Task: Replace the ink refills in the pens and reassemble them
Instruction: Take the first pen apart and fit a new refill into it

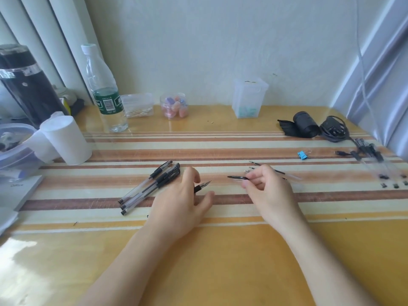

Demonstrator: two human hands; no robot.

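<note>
My left hand (183, 202) lies on the striped table and holds an uncapped pen (202, 187); only the black grip and tip stick out between fingers and thumb. My right hand (268, 191) pinches a black pen cap (237, 177), which points left toward the pen tip. Behind the right hand, thin ink refills (277, 171) lie on the table, partly hidden by the fingers. Three capped clear pens (150, 187) lie side by side just left of my left hand.
More pen parts (371, 159) and small black caps (384, 177) lie at the far right, near a blue binder clip (303, 155) and black cables (334, 129). A water bottle (106, 96), paper roll (66, 140) and plastic jars (248, 98) stand at the back and left.
</note>
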